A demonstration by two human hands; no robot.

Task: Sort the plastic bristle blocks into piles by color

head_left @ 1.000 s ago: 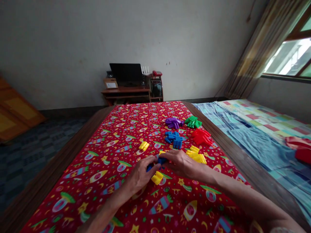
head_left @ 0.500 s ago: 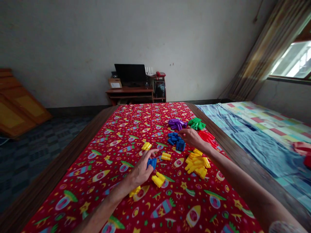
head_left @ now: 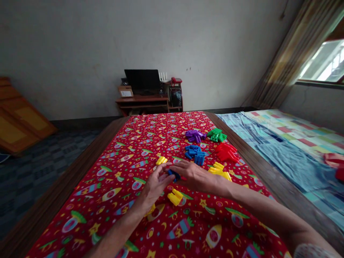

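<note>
Two hands: your left hand (head_left: pixel 154 186) and right hand (head_left: pixel 197 176) meet low over the middle of the wood-edged table (head_left: pixel 77 172), which is covered by a red rocket-print cloth (head_left: pixel 129 157).
Thing held: one small blue plastic building piece (head_left: pixel 174 174), just above the cloth, between the fingertips of both hands.
Left grip: thumb and fingers pinch the nearer end of the blue piece.
Right grip: fingertips lie on its other end; your hand hides whether they close on it, so I cannot tell.
Doing it well: judging by the pinch, keep the blue piece steady in your left hand and let your right do the fine work. Stay low over the cloth so a slip drops it only a little way, and keep your wrists clear of the loose pieces nearby.
Piles, counted: five, one per colour: purple pile (head_left: pixel 195 135), green pile (head_left: pixel 217 134), blue pile (head_left: pixel 195 152), red pile (head_left: pixel 226 152), yellow pile (head_left: pixel 220 170). The pieces inside each are too tangled to count.
Loose yellow pieces: three: one beyond your left fingers (head_left: pixel 161 160), one just below the hands (head_left: pixel 174 197), one half hidden by your left wrist (head_left: pixel 150 209).
</note>
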